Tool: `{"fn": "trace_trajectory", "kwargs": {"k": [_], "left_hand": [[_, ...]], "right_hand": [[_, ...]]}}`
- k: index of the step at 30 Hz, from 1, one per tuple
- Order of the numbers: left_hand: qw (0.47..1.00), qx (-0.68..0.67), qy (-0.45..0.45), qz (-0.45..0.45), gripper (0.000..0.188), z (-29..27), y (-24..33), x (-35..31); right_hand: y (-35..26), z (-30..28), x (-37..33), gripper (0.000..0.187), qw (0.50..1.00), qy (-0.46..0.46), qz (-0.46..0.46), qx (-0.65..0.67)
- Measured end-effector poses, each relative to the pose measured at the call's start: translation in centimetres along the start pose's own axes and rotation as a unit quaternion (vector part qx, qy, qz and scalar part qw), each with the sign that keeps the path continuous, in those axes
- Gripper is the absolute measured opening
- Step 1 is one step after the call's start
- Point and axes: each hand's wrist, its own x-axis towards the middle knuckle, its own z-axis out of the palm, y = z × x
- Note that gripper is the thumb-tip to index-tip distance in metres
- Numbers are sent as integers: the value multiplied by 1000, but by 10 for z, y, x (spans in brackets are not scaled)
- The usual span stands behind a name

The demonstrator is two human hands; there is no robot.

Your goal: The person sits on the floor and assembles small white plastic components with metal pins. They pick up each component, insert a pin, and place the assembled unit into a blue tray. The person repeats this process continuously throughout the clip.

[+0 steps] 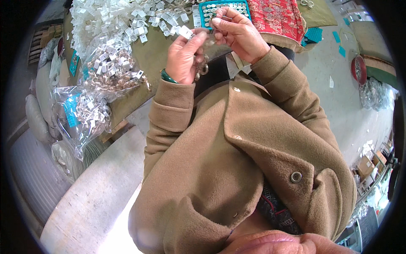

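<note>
My left hand, with a dark green bangle at its wrist, is closed on a small beige, shiny cord-like piece that dangles below the fingers. A small white plastic tag shows at its fingertips. Close beside it, my right hand is pinched, thumb against fingers; a tiny dark green thing shows at the tips, too small to name. Just behind the right hand lies a turquoise tray with round whitish pieces in rows.
A large heap of white plastic tags covers the table's far left. Clear bags of tagged beige pieces hang over its left edge. A red patterned cloth lies at the far right. On the floor stands a red basin.
</note>
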Motion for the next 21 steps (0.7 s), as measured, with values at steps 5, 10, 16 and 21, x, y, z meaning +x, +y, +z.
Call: {"fn": "trace_trajectory", "kwargs": {"k": [5,10,16,21], "left_hand": [[984,-154,-35,-79,23,-11,8,4],[995,-101,2,-6,29,1,-5,1],[997,-16,-4,74,29,11,-12,6],[997,-28,37,56,29,7,-8,3]], "right_hand": [[0,0,1,2,993,-12,-24,-116],[-1,17,-9,0,992,30,-5,-120],[3,22,-13,6,996,59,53,-34],[6,15,-9,7,992,80,64,-70]]}}
